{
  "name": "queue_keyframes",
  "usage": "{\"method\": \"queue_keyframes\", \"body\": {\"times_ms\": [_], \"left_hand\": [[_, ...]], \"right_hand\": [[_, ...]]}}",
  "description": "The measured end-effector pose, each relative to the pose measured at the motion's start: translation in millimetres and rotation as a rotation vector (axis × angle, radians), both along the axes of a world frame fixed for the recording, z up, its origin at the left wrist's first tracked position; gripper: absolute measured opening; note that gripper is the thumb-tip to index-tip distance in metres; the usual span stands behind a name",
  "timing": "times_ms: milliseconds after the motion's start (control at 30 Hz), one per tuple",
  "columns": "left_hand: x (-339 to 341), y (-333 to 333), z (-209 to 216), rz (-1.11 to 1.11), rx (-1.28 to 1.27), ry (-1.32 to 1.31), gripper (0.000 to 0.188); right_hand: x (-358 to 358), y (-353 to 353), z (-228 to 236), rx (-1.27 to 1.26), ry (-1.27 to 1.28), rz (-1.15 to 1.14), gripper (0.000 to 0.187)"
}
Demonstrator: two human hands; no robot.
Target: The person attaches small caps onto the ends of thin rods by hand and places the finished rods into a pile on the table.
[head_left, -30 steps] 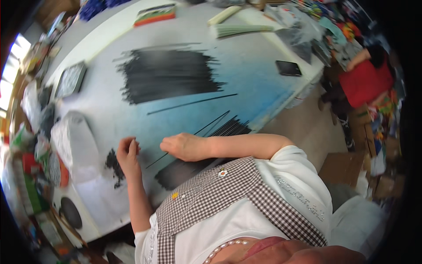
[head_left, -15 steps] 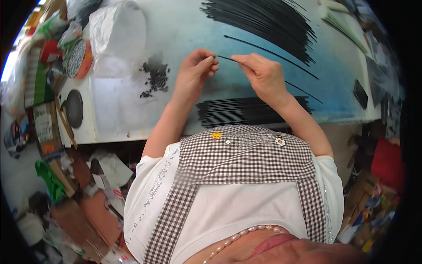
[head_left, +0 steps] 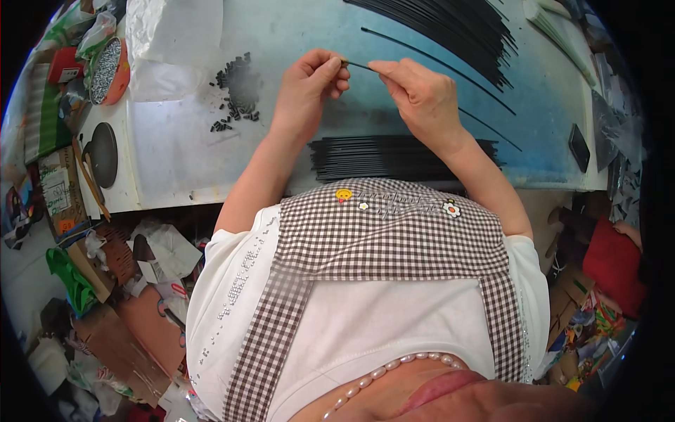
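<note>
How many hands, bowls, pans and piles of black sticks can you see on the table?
Hands: 2, the left hand and the right hand, pinching one thin black rod
Orange bowl: 1
Dark pan: 1
Piles of black rods: 2, near pile, far pile
Total: 6

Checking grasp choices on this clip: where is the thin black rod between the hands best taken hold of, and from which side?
Probably at its near end, by a fingertip pinch from above. The thin black rod is long, slender and runs up off to the right, so the left hand and right hand pinch it close together by that end, where it flexes least.
</note>
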State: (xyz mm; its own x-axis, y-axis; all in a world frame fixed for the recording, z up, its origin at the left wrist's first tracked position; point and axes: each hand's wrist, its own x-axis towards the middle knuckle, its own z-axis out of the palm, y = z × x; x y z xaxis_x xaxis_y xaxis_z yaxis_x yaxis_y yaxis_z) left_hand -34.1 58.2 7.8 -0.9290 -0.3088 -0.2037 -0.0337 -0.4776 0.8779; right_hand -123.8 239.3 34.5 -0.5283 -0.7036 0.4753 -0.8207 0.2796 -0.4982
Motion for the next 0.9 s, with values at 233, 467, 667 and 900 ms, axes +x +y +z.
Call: {"method": "queue_keyframes", "body": {"times_ms": [233, 467, 667, 900], "left_hand": [[-4, 8, -5, 0.08, -0.204, -0.043, 0.017], [9, 21, -10, 0.156, -0.593, 0.081, 0.016], [-5, 22, -14, 0.118, -0.713, 0.068, 0.007], [32, -37, 3, 0.439, -1.55, -0.125, 0.012]], "right_hand": [[-7, -1, 3, 0.082, 0.188, -0.003, 0.019], [2, 1, 2, 0.117, 0.01, 0.077, 0.016], [-27, -2, -11, 0.144, -0.078, 0.051, 0.019], [-36, 22, -6, 0.124, 0.237, -0.066, 0.026]]}}
